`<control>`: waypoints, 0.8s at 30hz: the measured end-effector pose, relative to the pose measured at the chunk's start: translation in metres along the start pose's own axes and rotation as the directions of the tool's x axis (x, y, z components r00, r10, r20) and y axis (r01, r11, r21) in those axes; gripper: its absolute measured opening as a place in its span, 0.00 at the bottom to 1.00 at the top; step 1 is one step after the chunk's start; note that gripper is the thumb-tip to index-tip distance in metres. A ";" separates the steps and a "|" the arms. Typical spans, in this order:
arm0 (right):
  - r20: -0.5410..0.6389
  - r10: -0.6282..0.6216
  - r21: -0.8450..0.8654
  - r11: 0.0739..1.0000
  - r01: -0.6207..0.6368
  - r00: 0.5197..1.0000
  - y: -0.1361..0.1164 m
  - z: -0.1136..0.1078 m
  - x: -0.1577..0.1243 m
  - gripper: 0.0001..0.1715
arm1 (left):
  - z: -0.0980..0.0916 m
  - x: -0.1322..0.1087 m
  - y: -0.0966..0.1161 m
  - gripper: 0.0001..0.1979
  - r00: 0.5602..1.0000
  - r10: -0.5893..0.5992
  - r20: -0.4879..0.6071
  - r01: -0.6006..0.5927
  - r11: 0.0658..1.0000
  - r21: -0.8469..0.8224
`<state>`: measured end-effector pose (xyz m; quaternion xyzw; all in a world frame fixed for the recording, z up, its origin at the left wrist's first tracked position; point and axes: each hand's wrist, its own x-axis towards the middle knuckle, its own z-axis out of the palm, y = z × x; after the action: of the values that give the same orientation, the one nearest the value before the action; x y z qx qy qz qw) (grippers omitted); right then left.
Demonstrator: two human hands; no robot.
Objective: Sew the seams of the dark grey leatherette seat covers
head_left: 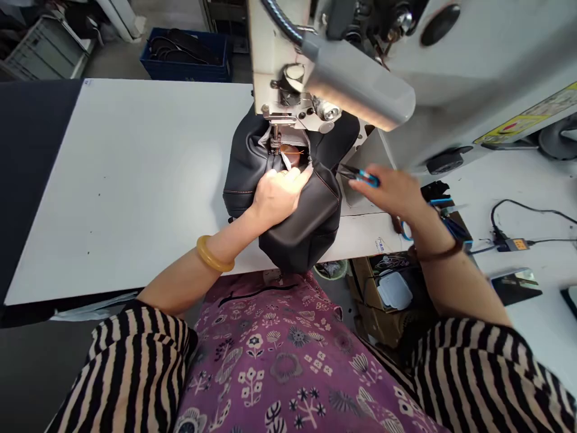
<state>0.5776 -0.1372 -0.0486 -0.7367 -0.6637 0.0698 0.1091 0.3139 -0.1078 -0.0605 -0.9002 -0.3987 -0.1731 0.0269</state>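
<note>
A bulky black leather-like cover (300, 237) with orange stitching lies bunched under the sewing machine's presser foot (276, 141). My left hand (277, 195) is closed on its upper edge, just in front of the foot, with thumb and fingers pinching the material. A small white strip (285, 160) and an orange thread (295, 151) show at the opening there. To the right, my right hand (394, 187), slightly blurred, grips a pair of thread snips (358, 174) with blue handles. Their dark blades point left, close to the cover's right side.
A grey lamp (360, 84) hangs over the needle area from the machine head (469, 66). The white table (148, 180) extends left. Behind it stands a blue crate (187, 55) with black pieces. At right are a cable with a small box (514, 244) and an open drawer (376, 300).
</note>
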 end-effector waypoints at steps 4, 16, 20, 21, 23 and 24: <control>0.143 0.170 0.129 0.974 -0.189 0.975 0.067 0.060 -0.044 0.20 | 0.000 -0.003 -0.001 0.24 0.974 -0.025 -0.226 -0.041 0.958 -0.282; -0.077 -0.420 0.338 0.842 0.420 0.904 -0.064 0.006 0.004 0.31 | 0.040 -0.104 0.007 0.24 0.949 -0.293 -0.114 0.284 0.954 -0.091; 0.141 -0.529 0.538 0.751 0.383 0.837 -0.101 0.003 0.051 0.22 | 0.034 -0.099 0.009 0.27 0.994 -0.105 0.027 0.108 0.985 -0.136; 0.188 -0.504 0.582 0.749 0.317 0.843 -0.102 0.005 0.062 0.17 | 0.032 -0.097 0.008 0.28 0.996 -0.063 0.062 0.071 0.986 -0.153; 0.213 -0.398 0.626 0.757 0.189 0.892 -0.100 0.009 0.080 0.15 | 0.028 -0.093 0.007 0.28 0.994 -0.011 0.111 0.030 0.985 -0.169; 0.171 -0.327 0.624 0.766 0.155 0.930 -0.097 0.011 0.087 0.15 | 0.026 -0.092 0.006 0.28 0.992 -0.002 0.125 0.023 0.986 -0.167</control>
<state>0.4908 -0.0413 -0.0311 -0.5551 -0.7052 0.3610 0.2534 0.2684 -0.1723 -0.1152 -0.9058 -0.3891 -0.1497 -0.0752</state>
